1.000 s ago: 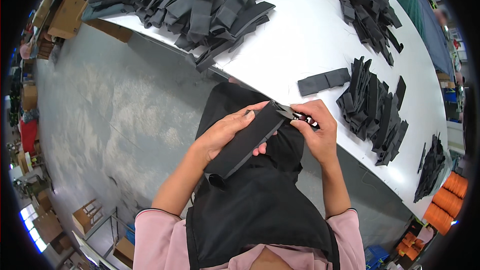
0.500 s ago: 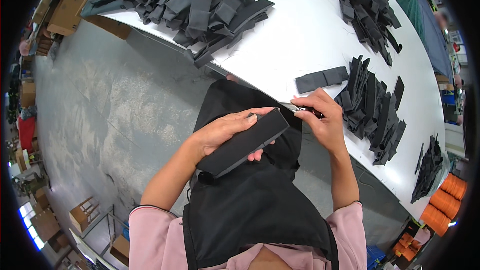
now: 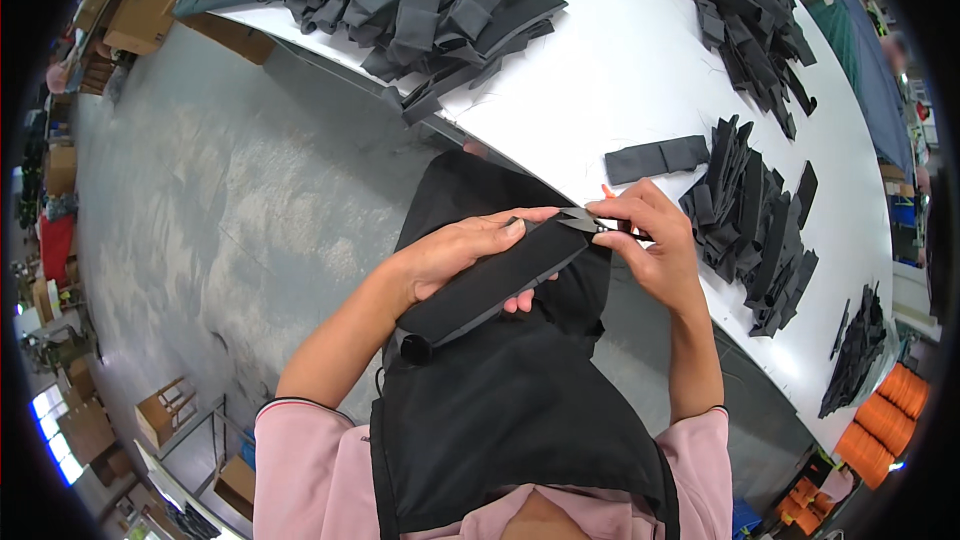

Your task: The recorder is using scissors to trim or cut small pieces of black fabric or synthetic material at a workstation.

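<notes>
My left hand [image 3: 465, 252] grips a folded black fabric strip [image 3: 490, 285], thumb on top and fingertips showing beneath its near edge. The strip lies slantwise over the black apron [image 3: 500, 410] on my lap, its far end up and to the right. Held in my right hand [image 3: 650, 235] are small thread snips [image 3: 580, 222] with their blades at the strip's far corner. Whether a thread sits between the blades is too small to tell.
A white table [image 3: 600, 60] runs along the right and far side. It bears a large heap of dark fabric strips [image 3: 420, 10], a single flat strip [image 3: 655, 158] and more piles [image 3: 750, 220]. Orange spools [image 3: 885, 420] stand at the far right. Cardboard boxes [image 3: 145, 10] are at the upper left.
My right hand has brought the snips from beside the strip onto its far corner, and their blades now show. My left hand keeps its hold on the strip.
</notes>
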Available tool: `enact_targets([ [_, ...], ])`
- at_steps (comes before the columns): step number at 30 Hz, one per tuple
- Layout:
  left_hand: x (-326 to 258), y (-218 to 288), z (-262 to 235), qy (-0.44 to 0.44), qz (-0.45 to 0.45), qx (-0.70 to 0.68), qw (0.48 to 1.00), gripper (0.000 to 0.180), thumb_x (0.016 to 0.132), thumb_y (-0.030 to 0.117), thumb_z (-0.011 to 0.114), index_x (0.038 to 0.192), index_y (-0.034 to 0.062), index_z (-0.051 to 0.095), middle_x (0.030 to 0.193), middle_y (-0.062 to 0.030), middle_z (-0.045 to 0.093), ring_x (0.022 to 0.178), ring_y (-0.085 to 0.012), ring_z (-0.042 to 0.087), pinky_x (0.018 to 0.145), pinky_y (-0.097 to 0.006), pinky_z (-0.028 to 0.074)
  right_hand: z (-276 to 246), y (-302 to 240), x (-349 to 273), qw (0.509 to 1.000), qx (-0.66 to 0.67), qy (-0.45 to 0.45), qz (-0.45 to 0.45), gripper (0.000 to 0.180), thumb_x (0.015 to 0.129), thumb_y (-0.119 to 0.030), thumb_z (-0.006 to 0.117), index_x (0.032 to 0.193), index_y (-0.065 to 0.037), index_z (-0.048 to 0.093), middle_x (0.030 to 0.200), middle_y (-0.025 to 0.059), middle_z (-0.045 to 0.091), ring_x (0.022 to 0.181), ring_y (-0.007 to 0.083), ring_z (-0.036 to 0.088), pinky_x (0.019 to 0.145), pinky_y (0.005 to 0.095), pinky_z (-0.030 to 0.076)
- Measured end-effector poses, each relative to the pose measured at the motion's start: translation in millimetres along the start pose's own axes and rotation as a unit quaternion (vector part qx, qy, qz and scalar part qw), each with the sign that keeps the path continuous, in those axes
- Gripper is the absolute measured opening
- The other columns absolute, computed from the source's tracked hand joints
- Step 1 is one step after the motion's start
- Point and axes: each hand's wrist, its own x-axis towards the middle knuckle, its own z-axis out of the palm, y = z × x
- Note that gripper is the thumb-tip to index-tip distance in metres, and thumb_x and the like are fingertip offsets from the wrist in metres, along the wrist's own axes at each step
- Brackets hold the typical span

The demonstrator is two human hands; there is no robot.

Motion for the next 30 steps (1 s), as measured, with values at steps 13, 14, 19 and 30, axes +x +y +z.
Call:
enact_targets([
  [13, 1, 1, -1, -0.015, 0.004, -0.005, 1.000, 0.057, 0.098, 0.034, 0.045, 0.144, 0.0059, 0.027, 0.108, -0.0174, 0.056, 0.076, -0.0222, 0.064, 0.066, -0.031, 0.056, 11, -2, -15, 0.998, -0.002, 0.051, 0.025, 0.026, 0.071, 0.000, 0.071, 0.096, -0.005, 0.069, 0.074, 0.0067, 0.053, 0.064, 0.0168, 0.053, 0.060, 0.0278, 0.045],
  [14, 0, 1, 0, -0.016, 0.004, -0.005, 1.000, 0.057, 0.098, 0.034, 0.045, 0.144, 0.0059, 0.027, 0.108, -0.0174, 0.056, 0.076, -0.0222, 0.064, 0.066, -0.031, 0.056, 11, -4, -14, 0.998, -0.009, 0.048, 0.031, 0.026, 0.071, 0.000, 0.071, 0.096, -0.005, 0.069, 0.074, 0.0070, 0.054, 0.064, 0.0172, 0.054, 0.059, 0.0276, 0.045],
  [19, 2, 0, 6, 0.042, 0.004, 0.085, 0.995, 0.051, 0.098, 0.033, 0.047, 0.141, 0.0088, 0.035, 0.108, -0.0141, 0.057, 0.081, -0.0172, 0.063, 0.069, -0.026, 0.052, 14, -1, -14, 0.994, -0.030, 0.089, 0.047, 0.025, 0.071, 0.001, 0.070, 0.095, -0.005, 0.069, 0.073, 0.0069, 0.053, 0.063, 0.0169, 0.054, 0.056, 0.0271, 0.044],
  [30, 8, -19, 23, 0.317, 0.260, 0.593, 0.693, 0.035, 0.086, 0.017, 0.064, 0.120, 0.0110, 0.057, 0.109, -0.0159, 0.057, 0.107, -0.0325, 0.050, 0.091, -0.039, 0.041, 45, -9, -34, 0.968, -0.099, 0.222, 0.056, 0.026, 0.072, -0.002, 0.072, 0.097, -0.006, 0.067, 0.075, 0.0063, 0.054, 0.058, 0.0163, 0.055, 0.050, 0.0269, 0.044],
])
